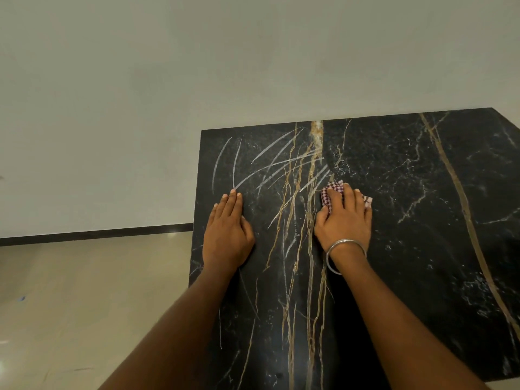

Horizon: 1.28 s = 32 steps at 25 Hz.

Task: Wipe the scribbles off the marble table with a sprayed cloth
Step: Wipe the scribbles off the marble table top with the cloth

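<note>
A black marble table (408, 220) with gold and white veins fills the right half of the head view. White chalk-like scribbles (270, 167) curve across its far left part. My right hand (344, 220), with a metal bangle on the wrist, presses flat on a red-and-white checked cloth (332, 191) just right of the scribbles; the cloth shows above and beside my fingers. My left hand (228, 229) lies flat on the marble near the table's left edge, fingers together, its tips touching the lower ends of the scribbles. It holds nothing.
A plain pale wall (197, 80) rises behind the table. To the left lies a beige tiled floor (84, 305) with a dark skirting strip (95, 235) along the wall. The table's left edge runs down from beside my left hand.
</note>
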Each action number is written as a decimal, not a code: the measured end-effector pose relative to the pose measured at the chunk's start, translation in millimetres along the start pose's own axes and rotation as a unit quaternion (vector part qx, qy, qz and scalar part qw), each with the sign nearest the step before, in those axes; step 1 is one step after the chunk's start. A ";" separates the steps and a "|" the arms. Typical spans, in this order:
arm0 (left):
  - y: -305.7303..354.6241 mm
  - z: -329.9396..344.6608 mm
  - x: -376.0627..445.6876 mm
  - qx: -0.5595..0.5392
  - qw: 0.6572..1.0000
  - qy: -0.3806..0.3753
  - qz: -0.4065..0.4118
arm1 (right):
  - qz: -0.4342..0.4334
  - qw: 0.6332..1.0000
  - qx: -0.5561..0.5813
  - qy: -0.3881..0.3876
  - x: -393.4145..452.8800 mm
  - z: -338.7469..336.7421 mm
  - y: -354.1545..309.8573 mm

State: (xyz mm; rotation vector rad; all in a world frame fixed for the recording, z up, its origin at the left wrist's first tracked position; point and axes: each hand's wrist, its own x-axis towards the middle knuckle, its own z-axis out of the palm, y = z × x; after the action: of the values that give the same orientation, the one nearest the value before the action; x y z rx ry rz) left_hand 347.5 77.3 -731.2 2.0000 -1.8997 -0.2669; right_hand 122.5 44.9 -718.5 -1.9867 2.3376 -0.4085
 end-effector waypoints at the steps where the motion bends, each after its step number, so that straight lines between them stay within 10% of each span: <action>1: 0.4 -0.5 0.1 0.000 1.000 0.000 0.000 | -0.015 1.000 0.004 -0.005 -0.6 1.9 -12.2; 32: 2.5 -7.1 -0.5 -0.021 1.000 -0.008 -0.019 | -0.081 0.996 0.009 -0.033 64.5 22.4 -52.4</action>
State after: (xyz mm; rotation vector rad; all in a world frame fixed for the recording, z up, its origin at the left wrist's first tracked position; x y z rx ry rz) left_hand 347.8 78.7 -723.9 2.0135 -1.8520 -0.3308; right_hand 166.2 -29.3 -719.4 -2.1555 2.1358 -0.3641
